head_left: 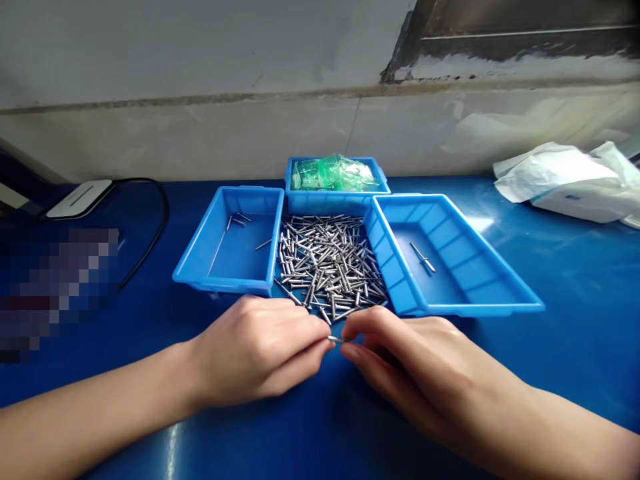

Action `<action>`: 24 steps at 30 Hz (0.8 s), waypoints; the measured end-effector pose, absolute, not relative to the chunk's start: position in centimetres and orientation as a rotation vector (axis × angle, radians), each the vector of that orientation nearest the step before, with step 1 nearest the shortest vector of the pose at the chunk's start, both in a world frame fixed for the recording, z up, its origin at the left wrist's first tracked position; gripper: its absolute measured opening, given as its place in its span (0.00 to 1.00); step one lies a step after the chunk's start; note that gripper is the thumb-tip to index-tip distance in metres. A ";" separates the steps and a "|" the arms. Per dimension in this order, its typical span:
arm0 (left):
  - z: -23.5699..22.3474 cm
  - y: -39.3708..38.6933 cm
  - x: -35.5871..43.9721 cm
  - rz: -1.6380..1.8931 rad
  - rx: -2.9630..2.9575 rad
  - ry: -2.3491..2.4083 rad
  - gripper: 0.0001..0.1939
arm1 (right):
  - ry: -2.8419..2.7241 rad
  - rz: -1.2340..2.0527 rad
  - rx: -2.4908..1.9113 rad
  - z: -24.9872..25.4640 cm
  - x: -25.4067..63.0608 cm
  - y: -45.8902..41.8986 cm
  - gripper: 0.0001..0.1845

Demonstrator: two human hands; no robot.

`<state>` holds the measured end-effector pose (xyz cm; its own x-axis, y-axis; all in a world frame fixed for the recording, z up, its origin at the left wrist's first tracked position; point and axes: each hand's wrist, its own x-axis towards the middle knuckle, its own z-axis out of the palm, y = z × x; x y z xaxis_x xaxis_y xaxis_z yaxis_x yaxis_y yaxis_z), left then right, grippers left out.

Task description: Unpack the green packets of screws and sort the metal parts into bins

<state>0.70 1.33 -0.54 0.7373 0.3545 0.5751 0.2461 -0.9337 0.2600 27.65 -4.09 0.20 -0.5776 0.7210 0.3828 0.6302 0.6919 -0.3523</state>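
Between my two hands is a small silver metal fastener (335, 339), pinched at both ends. Fingers hide most of it, so I cannot tell whether it is a screw or a rivet. My left hand (270, 343) has its thumb and forefinger closed on one end. The other end sits between the thumb and forefinger of my right hand (425, 360). Just beyond my fingertips lies a loose pile of metal screws and rivets (330, 260). A few screws (239, 220) lie in the left blue bin (197, 257). One blind rivet (423, 258) rests in the right blue bin (480, 309).
Behind the pile, a smaller blue bin (335, 202) holds green and clear plastic bags (336, 173). White crumpled wrapping (560, 173) lies at the far right. A flat white device (80, 199) with a black cable (163, 220) is on the left, near the wall (225, 133).
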 end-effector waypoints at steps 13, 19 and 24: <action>-0.7 1.2 0.5 1.040 2.754 0.390 0.19 | -2.421 0.332 -0.925 -0.3 27.6 -3.8 0.21; -0.5 0.7 0.7 1.026 2.773 0.363 0.20 | -2.421 0.438 -0.903 -0.7 27.3 -3.9 0.21; -0.8 0.6 0.8 1.052 2.752 0.515 0.19 | -2.413 0.456 -0.972 -1.4 27.6 -3.9 0.17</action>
